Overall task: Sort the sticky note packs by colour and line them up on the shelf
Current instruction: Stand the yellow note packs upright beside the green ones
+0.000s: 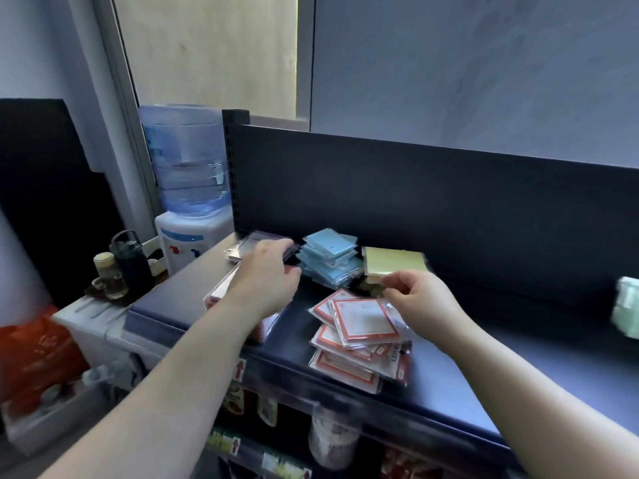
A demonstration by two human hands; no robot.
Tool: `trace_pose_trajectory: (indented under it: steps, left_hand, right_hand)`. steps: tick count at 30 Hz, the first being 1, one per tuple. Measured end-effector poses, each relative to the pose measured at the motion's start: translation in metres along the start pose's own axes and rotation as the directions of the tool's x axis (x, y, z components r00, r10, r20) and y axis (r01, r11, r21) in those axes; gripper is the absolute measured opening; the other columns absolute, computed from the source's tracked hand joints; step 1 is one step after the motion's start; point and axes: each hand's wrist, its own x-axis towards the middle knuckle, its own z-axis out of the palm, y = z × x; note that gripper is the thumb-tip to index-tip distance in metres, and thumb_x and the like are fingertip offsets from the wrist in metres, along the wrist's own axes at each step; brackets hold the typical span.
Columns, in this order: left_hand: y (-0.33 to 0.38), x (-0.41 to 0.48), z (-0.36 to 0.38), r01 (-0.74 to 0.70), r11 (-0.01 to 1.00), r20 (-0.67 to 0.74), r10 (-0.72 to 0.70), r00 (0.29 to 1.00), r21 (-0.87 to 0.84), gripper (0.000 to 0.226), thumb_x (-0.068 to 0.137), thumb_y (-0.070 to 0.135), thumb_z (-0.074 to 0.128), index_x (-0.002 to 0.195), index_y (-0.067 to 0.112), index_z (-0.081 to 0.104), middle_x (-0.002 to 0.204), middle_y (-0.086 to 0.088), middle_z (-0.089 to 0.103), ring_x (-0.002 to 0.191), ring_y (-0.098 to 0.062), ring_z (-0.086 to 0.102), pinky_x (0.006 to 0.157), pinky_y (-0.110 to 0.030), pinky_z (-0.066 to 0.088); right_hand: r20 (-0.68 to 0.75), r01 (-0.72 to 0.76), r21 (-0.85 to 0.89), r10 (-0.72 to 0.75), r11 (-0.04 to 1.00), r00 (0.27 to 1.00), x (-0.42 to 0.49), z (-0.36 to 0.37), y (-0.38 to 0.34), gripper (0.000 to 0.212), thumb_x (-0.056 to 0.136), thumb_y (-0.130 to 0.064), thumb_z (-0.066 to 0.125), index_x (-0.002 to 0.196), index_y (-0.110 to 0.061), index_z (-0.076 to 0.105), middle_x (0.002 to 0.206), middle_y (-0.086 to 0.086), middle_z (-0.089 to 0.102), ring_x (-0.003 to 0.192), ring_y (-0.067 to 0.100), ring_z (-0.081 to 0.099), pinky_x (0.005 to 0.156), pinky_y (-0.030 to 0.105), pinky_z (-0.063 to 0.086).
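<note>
Dark blue metal forms the flat shelf top (pixel 536 326), backed by a low dark blue panel (pixel 415 188) with a perforated upright post (pixel 235 167) at its left end. Behind it rise a pale grey-blue wall (pixel 484 63) and a light wooden board (pixel 207 53). On the shelf, at the back left, lies a small heap of purple sticky note packs (pixel 254 245). The left hand (pixel 266 274) reaches over it with the fingers laid forward on top and the thumb apart, but whether it grips a pack I cannot tell. Just to the right stands a loose stack of light blue sticky note packs (pixel 328 262). The right hand (pixel 422 299) pinches the near edge of a yellow sticky note pack (pixel 394 262) between thumb and fingertips, holding it beside the blue stack, over some darker yellow packs. In front lies a fanned pile of red-bordered sticky note packs (pixel 356 340) in clear wrappers, near the shelf's front edge. More reddish packs (pixel 221 293) show under the left wrist. A blurred pale green pack (pixel 627 312) sits at the far right. Left of the shelf stand a white water dispenser (pixel 193 250) with a clear blue bottle (pixel 186 157), a black flask (pixel 133 261) and an orange plastic bag (pixel 38 354). Below, lower shelves hold packaged goods (pixel 332 440) too dim to name.
</note>
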Motion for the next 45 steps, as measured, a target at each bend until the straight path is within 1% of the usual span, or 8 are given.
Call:
trace_pose_trajectory:
  steps: [5,12,17,20,24,35,39,45]
  left_hand:
    - [0.039,-0.004,0.032,-0.113,0.988,0.186,0.132,0.974,-0.108,0.047,0.095,0.023,0.05,0.142,0.018,0.044,0.142,0.0,0.049,0.127,-0.016,0.047,0.104,-0.027,0.036]
    - [0.069,0.025,0.064,0.087,0.971,0.414,0.013,0.91,-0.222,0.008,0.096,0.022,0.045,0.094,0.016,0.05,0.098,-0.003,0.051,0.087,-0.021,0.048,0.079,-0.034,0.044]
    - [0.082,0.043,0.08,0.464,0.81,0.555,-0.214,0.804,-0.359,0.048,0.099,0.034,0.046,0.141,0.013,0.038,0.141,-0.01,0.046,0.122,-0.031,0.05,0.094,-0.039,0.043]
    - [0.086,0.053,0.09,0.586,0.701,0.626,-0.254,0.737,-0.405,0.054,0.098,0.038,0.048,0.144,0.015,0.033,0.146,-0.009,0.041,0.127,-0.032,0.047,0.099,-0.04,0.04]
    - [0.093,0.066,0.106,0.629,0.657,0.654,-0.264,0.708,-0.415,0.054,0.082,0.049,0.056,0.123,0.014,0.053,0.117,-0.013,0.063,0.105,-0.033,0.062,0.095,-0.046,0.049]
    - [0.117,0.074,0.123,0.522,0.79,0.613,-0.246,0.751,-0.322,0.025,0.094,0.038,0.052,0.096,0.013,0.056,0.104,-0.014,0.066,0.094,-0.028,0.065,0.091,-0.04,0.052]
    - [0.143,0.066,0.138,0.445,0.842,0.627,-0.175,0.759,-0.304,0.024,0.096,0.029,0.052,0.101,0.007,0.061,0.092,-0.013,0.066,0.076,-0.025,0.063,0.072,-0.032,0.051]
    - [0.193,0.05,0.17,0.201,0.977,0.625,-0.114,0.772,-0.07,0.036,0.094,0.044,0.046,0.107,0.014,0.061,0.1,-0.005,0.066,0.089,-0.021,0.062,0.085,-0.033,0.048]
  right_hand:
    - [-0.087,-0.044,-0.015,0.043,0.999,0.995,0.002,-0.01,0.02,0.019,0.089,-0.014,0.055,0.103,-0.014,0.068,0.085,-0.003,0.064,0.074,0.015,0.055,0.068,0.024,0.041]
    - [-0.215,-0.183,0.202,0.225,0.962,0.95,0.032,-0.023,0.045,0.052,0.091,-0.031,0.054,0.139,-0.015,0.041,0.13,0.009,0.049,0.108,0.023,0.053,0.084,0.03,0.042]
    - [0.1,-0.452,0.496,0.469,0.741,0.878,0.057,-0.02,0.06,0.098,0.066,-0.065,0.063,0.146,-0.017,0.032,0.144,0.002,0.045,0.126,0.028,0.046,0.104,0.042,0.037]
    - [0.186,-0.468,0.538,0.442,0.702,0.877,0.065,-0.013,0.066,0.072,0.068,-0.055,0.07,0.127,-0.017,0.053,0.12,0.003,0.064,0.108,0.026,0.059,0.098,0.041,0.044]
    - [0.207,-0.431,0.557,0.384,0.71,0.9,0.07,-0.011,0.064,0.025,0.085,-0.023,0.064,0.109,-0.016,0.06,0.102,0.004,0.07,0.091,0.023,0.065,0.085,0.034,0.05]
    - [0.203,-0.423,0.571,0.379,0.704,0.903,0.064,-0.028,0.085,0.013,0.088,-0.022,0.061,0.1,-0.021,0.058,0.104,0.001,0.068,0.101,0.022,0.063,0.092,0.033,0.047]
    - [0.215,-0.428,0.561,0.375,0.709,0.902,0.054,-0.055,0.107,0.023,0.087,-0.023,0.06,0.11,-0.022,0.057,0.109,-0.001,0.066,0.104,0.021,0.06,0.094,0.033,0.044]
    - [0.239,-0.415,0.6,0.343,0.683,0.909,0.031,-0.103,0.148,0.024,0.091,-0.017,0.057,0.114,-0.023,0.056,0.106,-0.006,0.065,0.098,0.014,0.059,0.093,0.03,0.043]
